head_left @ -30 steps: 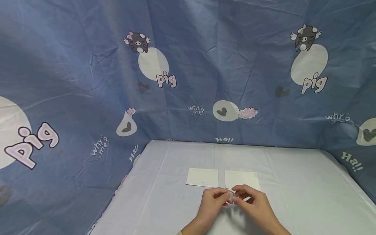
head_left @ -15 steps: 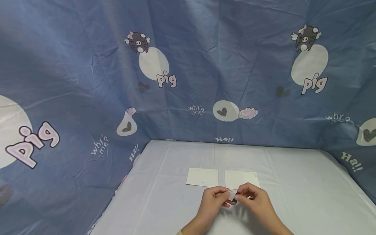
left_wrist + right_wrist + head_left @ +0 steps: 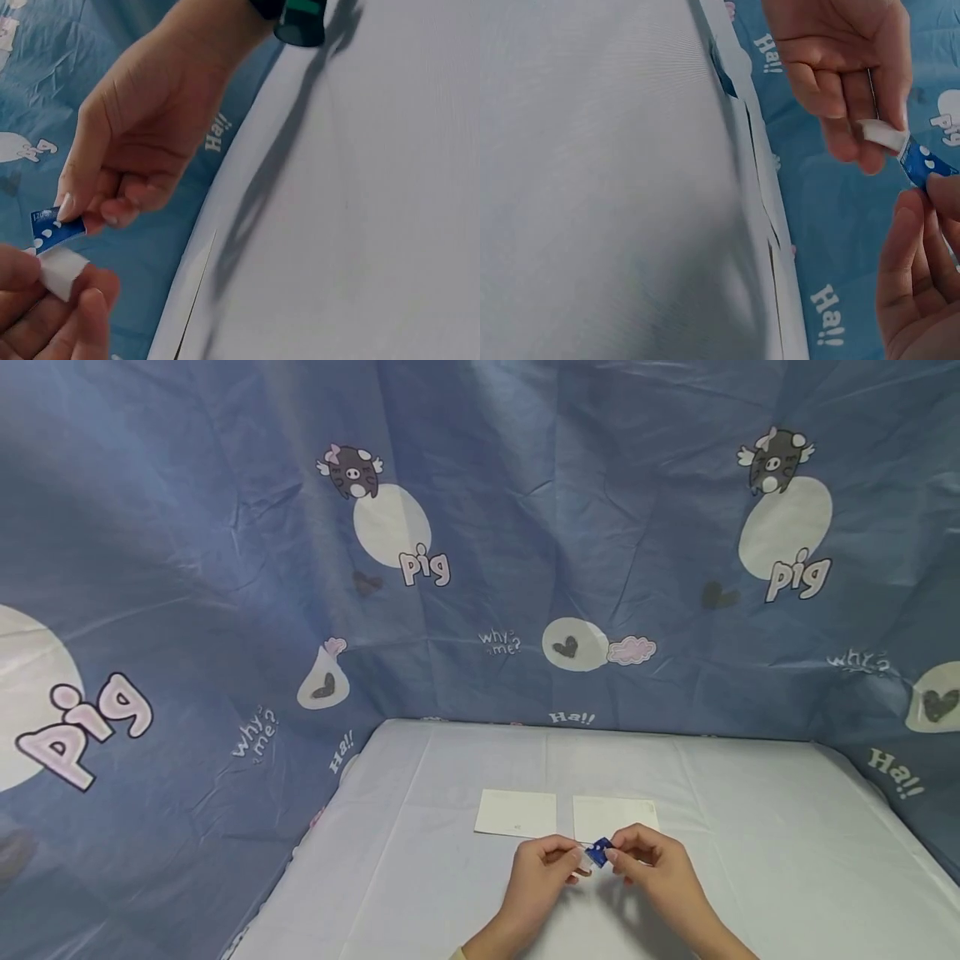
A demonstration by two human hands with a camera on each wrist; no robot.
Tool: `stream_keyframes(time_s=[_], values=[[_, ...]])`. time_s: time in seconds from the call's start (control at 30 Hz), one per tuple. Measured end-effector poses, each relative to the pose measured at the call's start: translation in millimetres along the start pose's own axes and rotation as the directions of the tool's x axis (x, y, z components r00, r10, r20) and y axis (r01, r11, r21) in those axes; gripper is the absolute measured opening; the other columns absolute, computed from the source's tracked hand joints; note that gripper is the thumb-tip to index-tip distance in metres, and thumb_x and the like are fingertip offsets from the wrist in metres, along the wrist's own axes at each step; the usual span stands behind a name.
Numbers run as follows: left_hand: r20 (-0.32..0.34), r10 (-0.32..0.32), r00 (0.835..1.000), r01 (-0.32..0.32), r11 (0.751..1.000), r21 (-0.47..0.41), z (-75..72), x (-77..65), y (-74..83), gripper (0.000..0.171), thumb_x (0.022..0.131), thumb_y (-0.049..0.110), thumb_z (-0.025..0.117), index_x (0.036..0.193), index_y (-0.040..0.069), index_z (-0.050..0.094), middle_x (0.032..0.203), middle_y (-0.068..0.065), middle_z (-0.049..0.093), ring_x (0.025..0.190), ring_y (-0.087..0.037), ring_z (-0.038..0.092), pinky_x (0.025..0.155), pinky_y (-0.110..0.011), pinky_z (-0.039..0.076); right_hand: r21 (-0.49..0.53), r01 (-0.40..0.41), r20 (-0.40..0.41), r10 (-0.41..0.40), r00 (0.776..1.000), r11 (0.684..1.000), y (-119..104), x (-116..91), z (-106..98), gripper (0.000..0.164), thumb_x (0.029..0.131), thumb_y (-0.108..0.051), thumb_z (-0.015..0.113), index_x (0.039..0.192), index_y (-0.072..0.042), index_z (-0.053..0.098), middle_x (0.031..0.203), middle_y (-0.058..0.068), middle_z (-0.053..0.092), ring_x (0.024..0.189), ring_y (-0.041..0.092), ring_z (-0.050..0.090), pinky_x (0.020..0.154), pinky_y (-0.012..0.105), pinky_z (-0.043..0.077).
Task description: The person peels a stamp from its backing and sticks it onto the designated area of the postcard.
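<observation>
Between the hands, above the table, is a small blue sticker (image 3: pixel 599 852) with white spots. My right hand (image 3: pixel 663 872) pinches its edge between thumb and finger. My left hand (image 3: pixel 534 878) pinches a small piece of white paper (image 3: pixel 64 271), which meets the blue sticker. In the left wrist view the sticker (image 3: pixel 56 229) shows its printed blue face, and the white paper is bent. Whether the two are still attached cannot be told. Just beyond the hands two cream cards lie flat side by side, the left card (image 3: pixel 516 812) and the right card (image 3: pixel 613 815).
A white cloth covers the table (image 3: pixel 420 868). Behind and to the left hangs a blue printed curtain (image 3: pixel 465 527). Part of the right card's near edge is hidden by the right hand.
My right hand has drawn slightly away from the left. The piece it pinches has turned from a thin, dark edge to its blue face. The left hand has barely moved; the cards stay put.
</observation>
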State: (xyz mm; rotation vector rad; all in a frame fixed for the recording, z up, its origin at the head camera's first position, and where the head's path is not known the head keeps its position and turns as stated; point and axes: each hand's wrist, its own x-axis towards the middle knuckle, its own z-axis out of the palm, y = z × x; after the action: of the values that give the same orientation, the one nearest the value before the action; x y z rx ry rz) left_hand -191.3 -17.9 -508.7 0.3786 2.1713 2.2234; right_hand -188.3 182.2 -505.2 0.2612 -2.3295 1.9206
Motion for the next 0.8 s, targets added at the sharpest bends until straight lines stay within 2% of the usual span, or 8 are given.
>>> stream_keyframes(time_s=[0.07, 0.1, 0.2, 0.3, 0.37, 0.5, 0.8], values=[[0.005, 0.071, 0.997, -0.071, 0.990, 0.124, -1.9, -0.5, -1.9, 0.006, 0.090, 0.009, 0.074, 0.092, 0.007, 0.079, 0.083, -0.003, 0.076, 0.075, -0.013, 0.072, 0.064, -0.022, 0.058, 0.001, -0.012, -0.016, 0.012, 1.000, 1.000, -1.0, 0.4, -0.4, 0.017, 0.086, -0.015, 0.081, 0.094, -0.005, 0.069, 0.083, 0.012, 0.069, 0.069, 0.025, 0.066, 0.059, 0.035, 0.057], [0.015, 0.114, 0.993, -0.115, 0.974, 0.193, -2.8, -0.8, -2.8, 0.006, 0.089, 0.009, 0.075, 0.091, 0.009, 0.080, 0.083, 0.001, 0.076, 0.075, -0.009, 0.071, 0.064, -0.020, 0.057, 0.002, -0.017, -0.024, 0.017, 1.000, 1.000, -1.5, 0.6, -0.7, 0.016, 0.086, -0.014, 0.080, 0.095, -0.005, 0.070, 0.082, 0.012, 0.068, 0.069, 0.025, 0.066, 0.059, 0.035, 0.057], [0.071, 0.246, 0.967, -0.254, 0.889, 0.380, -5.0, -1.4, -5.3, 0.006, 0.087, 0.009, 0.077, 0.090, 0.012, 0.082, 0.085, 0.009, 0.075, 0.078, 0.002, 0.066, 0.065, -0.016, 0.055, 0.007, -0.015, -0.033, 0.015, 0.999, 1.000, -3.2, 0.4, -1.9, 0.014, 0.087, -0.010, 0.079, 0.096, -0.004, 0.070, 0.082, 0.014, 0.068, 0.069, 0.027, 0.065, 0.059, 0.035, 0.057], [0.138, 0.332, 0.933, -0.357, 0.809, 0.467, -6.4, -1.3, -7.2, 0.007, 0.085, 0.008, 0.078, 0.089, 0.012, 0.082, 0.089, 0.011, 0.075, 0.083, 0.006, 0.065, 0.066, -0.013, 0.053, 0.018, -0.002, -0.033, 0.003, 0.999, 1.000, -5.1, 0.2, -3.2, 0.014, 0.088, -0.009, 0.078, 0.098, -0.004, 0.070, 0.083, 0.017, 0.067, 0.069, 0.028, 0.065, 0.060, 0.036, 0.057], [0.171, 0.355, 0.919, -0.393, 0.784, 0.480, -6.8, -1.6, -8.3, 0.007, 0.084, 0.007, 0.079, 0.089, 0.011, 0.082, 0.090, 0.009, 0.075, 0.085, 0.006, 0.065, 0.066, -0.011, 0.052, 0.022, 0.010, -0.033, -0.009, 0.999, 1.000, -5.0, 0.0, -3.8, 0.015, 0.088, -0.009, 0.078, 0.099, -0.004, 0.070, 0.083, 0.018, 0.067, 0.069, 0.029, 0.064, 0.059, 0.035, 0.057], [0.201, 0.359, 0.911, -0.411, 0.776, 0.478, -6.9, -2.0, -9.8, 0.006, 0.085, 0.007, 0.077, 0.089, 0.010, 0.082, 0.089, 0.010, 0.075, 0.083, 0.007, 0.064, 0.065, -0.011, 0.052, 0.027, 0.022, -0.045, -0.020, 0.999, 0.999, -4.2, -0.3, -5.4, 0.016, 0.088, -0.011, 0.079, 0.099, -0.004, 0.070, 0.084, 0.021, 0.067, 0.069, 0.028, 0.064, 0.059, 0.035, 0.057], [0.157, 0.345, 0.925, -0.378, 0.806, 0.457, -9.4, 3.3, -9.6, 0.008, 0.093, 0.016, 0.073, 0.092, 0.014, 0.081, 0.085, 0.015, 0.073, 0.080, 0.008, 0.063, 0.070, -0.014, 0.053, 0.003, 0.001, -0.089, -0.001, 0.996, 1.000, -2.3, 2.8, -7.8, 0.013, 0.088, -0.012, 0.079, 0.098, -0.007, 0.072, 0.082, 0.013, 0.068, 0.072, 0.037, 0.063, 0.059, 0.035, 0.057]])
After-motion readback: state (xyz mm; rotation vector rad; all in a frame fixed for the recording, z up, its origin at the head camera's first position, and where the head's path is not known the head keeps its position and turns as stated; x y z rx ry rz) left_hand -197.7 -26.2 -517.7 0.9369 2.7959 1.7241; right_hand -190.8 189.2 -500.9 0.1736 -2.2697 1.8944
